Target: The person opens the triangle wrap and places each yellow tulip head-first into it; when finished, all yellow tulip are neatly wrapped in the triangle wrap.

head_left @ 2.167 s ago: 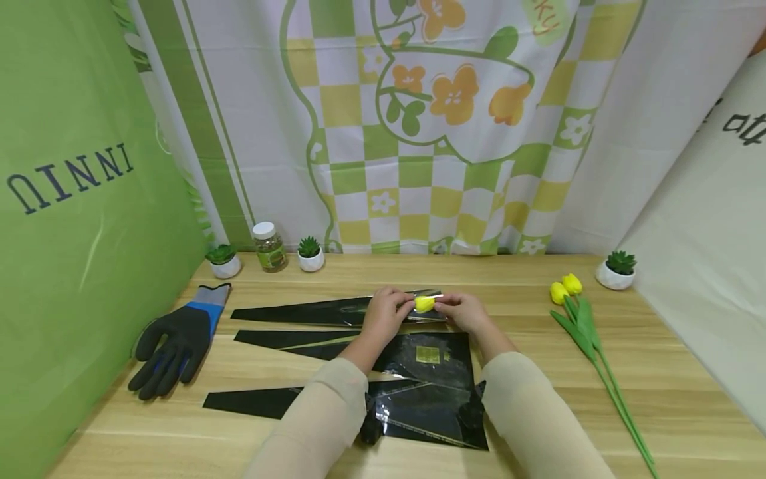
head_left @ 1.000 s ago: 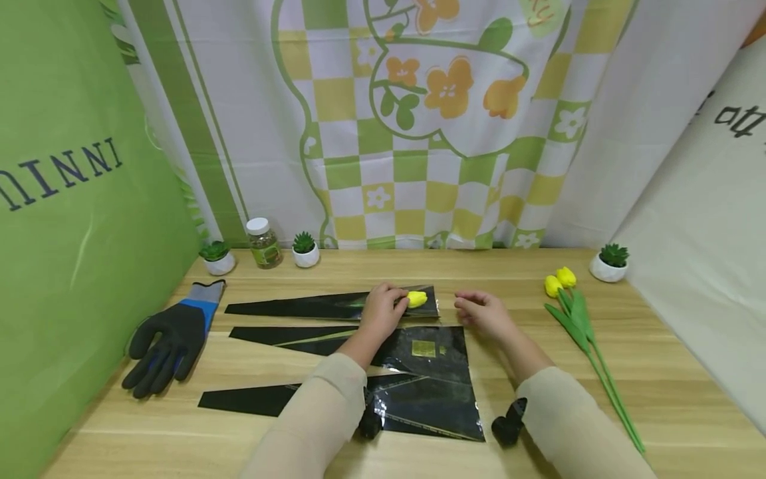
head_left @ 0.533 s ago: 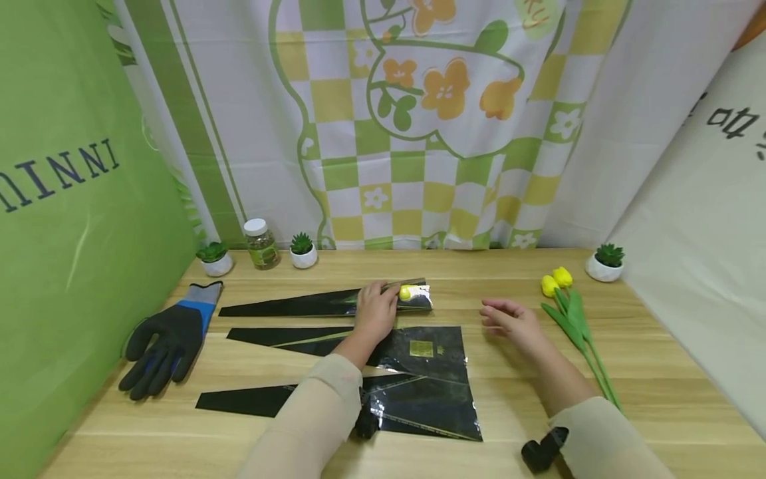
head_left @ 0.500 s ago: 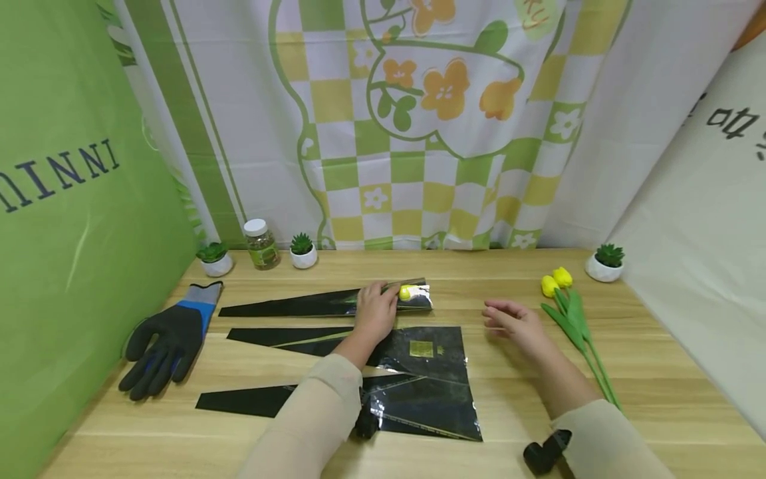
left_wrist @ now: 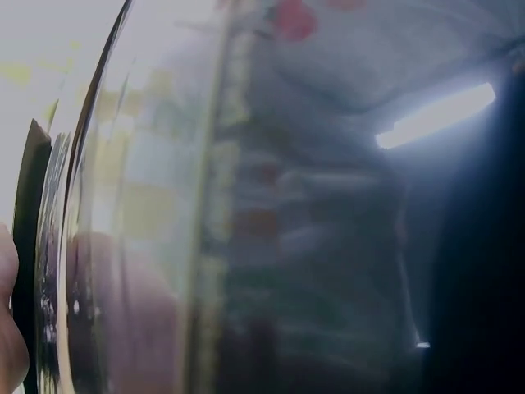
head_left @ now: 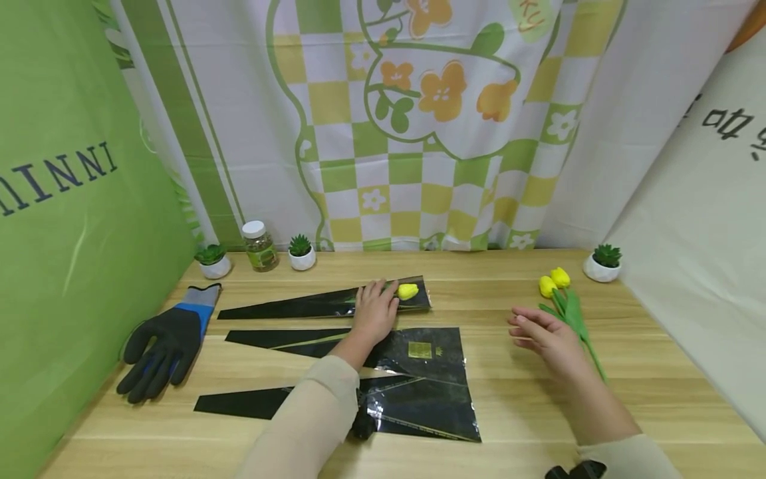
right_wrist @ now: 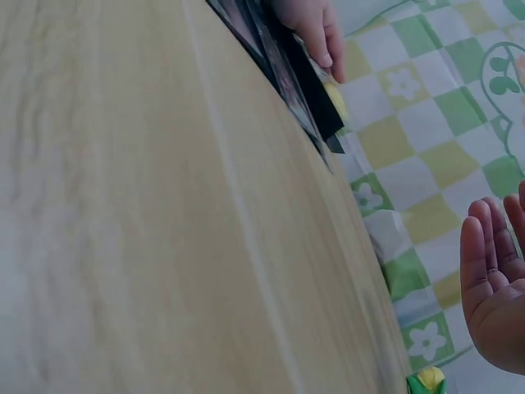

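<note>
My left hand [head_left: 374,311] rests with its fingers spread on the far black flower sleeve [head_left: 287,307], a long tapered wrapper with a clear front. A yellow tulip head [head_left: 408,291] shows inside its wide end, beside the fingertips; the stem is largely hidden by the hand. My right hand [head_left: 553,342], holding nothing, is over the table just left of two yellow tulips [head_left: 559,278] with green stems, overlapping part of their leaves. The right wrist view shows its fingers [right_wrist: 484,246] nearly straight. In the left wrist view, glossy dark film [left_wrist: 328,246] fills most of the picture.
Two more black sleeves, a middle one [head_left: 443,339] and a near one [head_left: 431,412], lie on the wooden table [head_left: 514,419]. A work glove [head_left: 167,346] lies left. Potted succulents [head_left: 301,253] and a white-lidded jar [head_left: 260,247] stand along the back; another succulent [head_left: 603,263] is back right.
My right hand let go at the sleeve's wide end and moved right, to the two tulips. My left hand slid slightly left from the tulip head and now lies flatter on the sleeve.
</note>
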Tool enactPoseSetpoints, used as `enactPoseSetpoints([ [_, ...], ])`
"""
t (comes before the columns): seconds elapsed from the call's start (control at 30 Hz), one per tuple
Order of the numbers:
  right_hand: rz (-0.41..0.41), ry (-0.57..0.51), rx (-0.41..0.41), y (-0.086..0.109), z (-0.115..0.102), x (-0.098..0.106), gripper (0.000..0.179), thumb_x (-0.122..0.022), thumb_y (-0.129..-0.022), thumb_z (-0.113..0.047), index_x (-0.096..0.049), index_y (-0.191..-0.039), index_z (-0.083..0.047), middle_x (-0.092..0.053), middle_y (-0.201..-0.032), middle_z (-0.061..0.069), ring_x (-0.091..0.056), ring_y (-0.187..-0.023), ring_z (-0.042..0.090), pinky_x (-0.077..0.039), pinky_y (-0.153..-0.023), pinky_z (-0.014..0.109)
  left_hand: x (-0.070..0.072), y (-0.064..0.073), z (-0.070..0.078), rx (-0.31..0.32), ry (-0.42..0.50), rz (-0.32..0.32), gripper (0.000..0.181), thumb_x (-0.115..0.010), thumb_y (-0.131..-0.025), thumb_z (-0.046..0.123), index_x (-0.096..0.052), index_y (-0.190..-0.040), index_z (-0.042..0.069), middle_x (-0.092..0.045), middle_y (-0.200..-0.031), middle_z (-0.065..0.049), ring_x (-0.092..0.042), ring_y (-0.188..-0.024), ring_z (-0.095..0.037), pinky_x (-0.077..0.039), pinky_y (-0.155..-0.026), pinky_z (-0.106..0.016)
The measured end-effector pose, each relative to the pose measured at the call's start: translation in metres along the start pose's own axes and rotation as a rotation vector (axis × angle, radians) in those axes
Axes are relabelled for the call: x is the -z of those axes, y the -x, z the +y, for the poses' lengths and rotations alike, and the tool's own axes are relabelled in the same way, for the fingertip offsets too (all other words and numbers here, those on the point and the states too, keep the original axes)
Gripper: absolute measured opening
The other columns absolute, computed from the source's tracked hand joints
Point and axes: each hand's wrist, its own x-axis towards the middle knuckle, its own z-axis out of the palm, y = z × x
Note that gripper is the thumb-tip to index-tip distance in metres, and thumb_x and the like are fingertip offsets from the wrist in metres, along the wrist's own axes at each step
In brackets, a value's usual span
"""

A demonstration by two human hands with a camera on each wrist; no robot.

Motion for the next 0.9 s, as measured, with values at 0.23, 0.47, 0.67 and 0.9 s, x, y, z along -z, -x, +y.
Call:
enactPoseSetpoints([
  [0.23,-0.008,-0.042,0.056,0.009,0.002,0.027,0.024,-0.053,-0.102,-0.018,-0.068,-0.099,-0.037,-0.071,-0.095,-0.020,-0.067,-0.086,-0.001,-0.056,-0.074,0.015,0.012,0.006,0.004,-0.045,0.096,0.064,0.041,-0.044,-0.105,0.029,-0.051,-0.143,0.013,-0.040,-0.152,-0.015,-0.030,-0.145,-0.037,-0.023,-0.120,-0.056],
  [0.47,0.040,-0.140,0.080,0.020,0.012,0.058,0.031,-0.051,-0.102,-0.009,-0.072,-0.099,-0.032,-0.073,-0.092,-0.016,-0.068,-0.082,0.000,-0.056,-0.071,0.014,0.019,0.019,0.008,-0.098,0.177,0.046,0.038,-0.051,-0.103,0.027,-0.057,-0.137,0.011,-0.043,-0.150,-0.014,-0.033,-0.143,-0.036,-0.027,-0.116,-0.059],
  [0.67,0.082,-0.173,0.080,0.027,0.018,0.077,0.030,-0.052,-0.101,-0.009,-0.073,-0.098,-0.030,-0.073,-0.089,-0.014,-0.067,-0.080,0.000,-0.056,-0.069,0.015,0.015,0.035,0.012,-0.177,0.215,0.002,0.037,-0.057,-0.100,0.026,-0.061,-0.132,0.007,-0.054,-0.141,-0.012,-0.044,-0.134,-0.034,-0.036,-0.111,-0.054],
  [0.9,0.102,-0.219,0.058,0.036,0.024,0.098,0.029,-0.053,-0.101,-0.009,-0.074,-0.099,-0.029,-0.074,-0.091,-0.013,-0.068,-0.080,0.001,-0.056,-0.069,0.015,0.002,0.054,0.020,-0.209,0.292,-0.092,0.032,-0.058,-0.100,0.026,-0.066,-0.125,0.009,-0.059,-0.134,-0.010,-0.051,-0.129,-0.031,-0.043,-0.107,-0.049],
])
